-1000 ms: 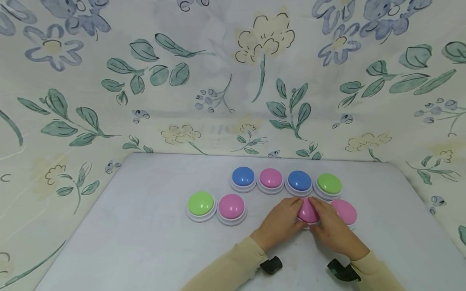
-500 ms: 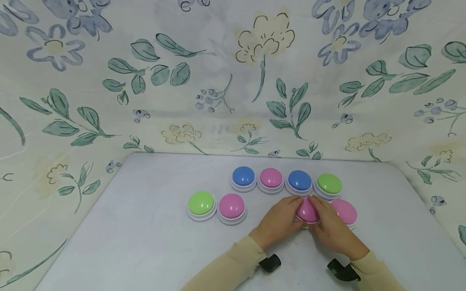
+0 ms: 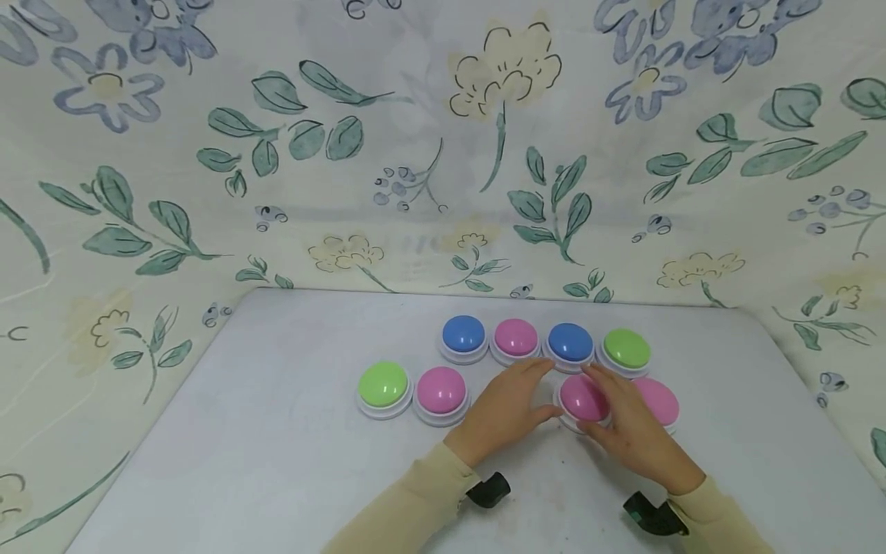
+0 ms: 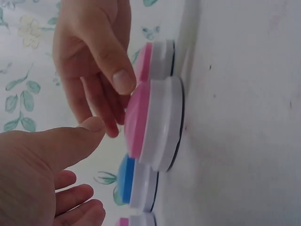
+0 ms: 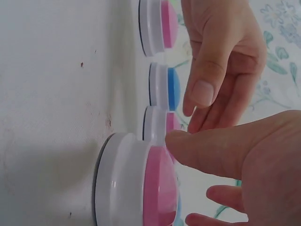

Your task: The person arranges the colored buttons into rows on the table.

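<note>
A pink push button (image 3: 583, 398) on a white round base sits on the white table between both hands. My left hand (image 3: 501, 408) is apart from it on its left side, thumb and fingers spread, holding nothing. On the other side, my right hand (image 3: 633, 427) has its thumb and fingers loosely over the button's right edge; whether they touch it I cannot tell. The left wrist view shows the right thumb close to the pink dome (image 4: 137, 120). Another pink button (image 3: 657, 402) stands just right of it, partly hidden by the right hand.
Behind stand a blue button (image 3: 463, 334), a pink button (image 3: 515, 337), a second blue button (image 3: 570, 342) and a green button (image 3: 626, 348) in a row. Further left are a green button (image 3: 382, 384) and a pink button (image 3: 441, 390). Floral cloth (image 3: 415, 254) hangs behind the table.
Both hands were around the middle pink button. My left hand has let go and moved left; the right fingers have loosened, and more of the button shows. The button stays about where it was.
</note>
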The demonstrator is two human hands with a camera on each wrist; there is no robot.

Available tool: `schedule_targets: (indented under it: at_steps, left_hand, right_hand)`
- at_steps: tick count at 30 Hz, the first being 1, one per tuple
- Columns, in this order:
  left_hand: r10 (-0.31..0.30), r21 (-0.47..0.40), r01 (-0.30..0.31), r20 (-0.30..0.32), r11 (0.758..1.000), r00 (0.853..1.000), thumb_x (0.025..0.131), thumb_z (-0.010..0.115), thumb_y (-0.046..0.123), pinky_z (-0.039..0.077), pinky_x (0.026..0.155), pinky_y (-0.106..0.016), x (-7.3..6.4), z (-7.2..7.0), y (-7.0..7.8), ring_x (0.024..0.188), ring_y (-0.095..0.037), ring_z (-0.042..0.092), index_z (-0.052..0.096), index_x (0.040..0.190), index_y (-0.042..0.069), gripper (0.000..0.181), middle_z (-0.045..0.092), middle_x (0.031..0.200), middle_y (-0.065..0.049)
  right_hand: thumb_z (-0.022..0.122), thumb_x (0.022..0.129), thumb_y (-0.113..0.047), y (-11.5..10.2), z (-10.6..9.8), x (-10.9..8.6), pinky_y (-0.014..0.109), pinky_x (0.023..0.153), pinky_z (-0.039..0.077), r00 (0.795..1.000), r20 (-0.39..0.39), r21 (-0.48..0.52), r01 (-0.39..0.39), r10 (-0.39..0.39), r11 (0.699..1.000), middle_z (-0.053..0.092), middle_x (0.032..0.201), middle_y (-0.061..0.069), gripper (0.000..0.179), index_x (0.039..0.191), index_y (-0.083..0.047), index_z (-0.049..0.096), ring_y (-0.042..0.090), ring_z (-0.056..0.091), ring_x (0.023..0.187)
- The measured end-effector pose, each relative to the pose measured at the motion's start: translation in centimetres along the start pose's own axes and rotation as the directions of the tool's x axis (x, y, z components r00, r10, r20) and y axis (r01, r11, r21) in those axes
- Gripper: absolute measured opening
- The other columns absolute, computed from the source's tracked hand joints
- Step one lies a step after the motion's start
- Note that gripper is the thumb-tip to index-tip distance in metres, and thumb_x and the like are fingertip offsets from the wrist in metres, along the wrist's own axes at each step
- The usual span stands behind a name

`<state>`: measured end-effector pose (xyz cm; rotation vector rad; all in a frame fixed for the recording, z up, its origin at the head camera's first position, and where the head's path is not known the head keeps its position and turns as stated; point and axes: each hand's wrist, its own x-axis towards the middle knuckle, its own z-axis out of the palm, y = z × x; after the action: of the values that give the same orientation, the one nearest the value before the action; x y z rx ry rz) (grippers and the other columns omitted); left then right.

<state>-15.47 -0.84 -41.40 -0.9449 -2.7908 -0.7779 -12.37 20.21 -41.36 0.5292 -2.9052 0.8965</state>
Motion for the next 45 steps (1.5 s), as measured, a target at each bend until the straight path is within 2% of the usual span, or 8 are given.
schedule_targets:
  at_steps: [5, 10, 16, 22, 32, 36, 40, 45]
  left_hand:
    - [-0.047, -0.03, 0.047, 0.014, 0.998, 0.999, 0.093, 0.074, 0.033, 0.039, 0.114, -0.033, -1.1, -1.6, -0.6, 0.139, -0.021, 0.046, 0.05, 0.147, 0.007, 0.065, 0.054, 0.147, -0.006]
    - [-0.068, -0.071, 0.068, 0.004, 0.995, 0.998, 0.092, 0.075, 0.034, 0.04, 0.114, -0.038, -2.1, -2.7, -1.6, 0.139, -0.024, 0.046, 0.05, 0.147, 0.007, 0.066, 0.053, 0.148, -0.006]
    - [-0.119, -0.09, 0.115, -0.033, 0.989, 0.992, 0.092, 0.075, 0.034, 0.04, 0.114, -0.043, -3.6, -4.3, -2.9, 0.139, -0.028, 0.046, 0.052, 0.145, 0.006, 0.064, 0.055, 0.146, -0.009]
    - [-0.123, -0.067, 0.116, -0.109, 0.991, 0.986, 0.087, 0.08, 0.029, 0.044, 0.111, -0.045, -4.8, -5.6, -4.1, 0.133, -0.03, 0.052, 0.057, 0.14, 0.005, 0.063, 0.059, 0.141, -0.011]
    - [-0.182, -0.066, 0.175, -0.132, 0.982, 0.974, 0.084, 0.083, 0.024, 0.046, 0.108, -0.047, -6.9, -7.2, -5.8, 0.129, -0.029, 0.056, 0.059, 0.139, 0.004, 0.063, 0.062, 0.138, -0.01]
    - [-0.193, -0.065, 0.187, -0.112, 0.98, 0.975, 0.084, 0.083, 0.022, 0.046, 0.108, -0.046, -7.7, -7.5, -6.8, 0.13, -0.028, 0.056, 0.058, 0.14, 0.005, 0.064, 0.061, 0.139, -0.008]
    - [-0.192, -0.052, 0.189, -0.077, 0.981, 0.978, 0.083, 0.084, 0.026, 0.046, 0.109, -0.046, -8.2, -8.0, -7.7, 0.133, -0.028, 0.053, 0.056, 0.143, 0.008, 0.069, 0.06, 0.141, -0.007]
    - [-0.16, -0.035, 0.158, -0.062, 0.987, 0.985, 0.081, 0.085, 0.029, 0.045, 0.109, -0.047, -8.4, -8.7, -8.9, 0.133, -0.028, 0.054, 0.055, 0.143, 0.008, 0.072, 0.06, 0.141, -0.008]
  right_hand:
    - [0.081, 0.083, -0.007, -0.3, 0.3, 0.2, 0.061, 0.1, 0.048, 0.998, -0.031, -0.003, 0.046, -0.046, 0.999, 0.045, 0.148, 0.027, 0.074, 0.146, 0.004, 0.043, 0.047, 0.042, 0.135]
    - [0.079, 0.085, -0.009, -0.9, 0.7, 0.6, 0.06, 0.098, 0.05, 1.0, -0.013, 0.056, 0.022, -0.021, 0.998, 0.044, 0.149, 0.024, 0.075, 0.149, 0.0, 0.041, 0.046, 0.043, 0.135]
    - [0.08, 0.085, -0.008, -1.7, 1.3, 1.2, 0.057, 0.094, 0.054, 0.998, -0.044, 0.119, 0.047, -0.042, 0.992, 0.05, 0.144, 0.021, 0.074, 0.148, -0.005, 0.043, 0.041, 0.051, 0.128]
    - [0.079, 0.086, -0.008, -2.4, 2.1, 1.7, 0.054, 0.103, 0.049, 0.997, -0.053, 0.185, 0.065, -0.056, 0.981, 0.051, 0.145, 0.018, 0.07, 0.147, -0.004, 0.044, 0.038, 0.054, 0.128]
    - [0.079, 0.086, -0.007, -4.4, 4.1, 2.7, 0.053, 0.1, 0.051, 0.997, -0.056, 0.262, 0.067, -0.054, 0.963, 0.052, 0.144, 0.019, 0.072, 0.148, -0.004, 0.044, 0.038, 0.059, 0.121]
    - [0.079, 0.085, -0.007, -5.5, 4.9, 3.1, 0.052, 0.101, 0.051, 0.998, -0.047, 0.295, 0.059, -0.047, 0.954, 0.053, 0.143, 0.018, 0.07, 0.147, -0.004, 0.045, 0.037, 0.059, 0.122]
    - [0.079, 0.085, -0.007, -6.5, 5.7, 3.5, 0.052, 0.102, 0.05, 0.999, -0.034, 0.336, 0.043, -0.034, 0.941, 0.053, 0.144, 0.015, 0.069, 0.146, -0.005, 0.046, 0.036, 0.058, 0.122]
    - [0.079, 0.085, -0.005, -7.5, 6.7, 4.0, 0.05, 0.103, 0.05, 0.999, -0.018, 0.376, 0.048, -0.044, 0.925, 0.053, 0.144, 0.015, 0.07, 0.147, -0.006, 0.046, 0.035, 0.057, 0.124]
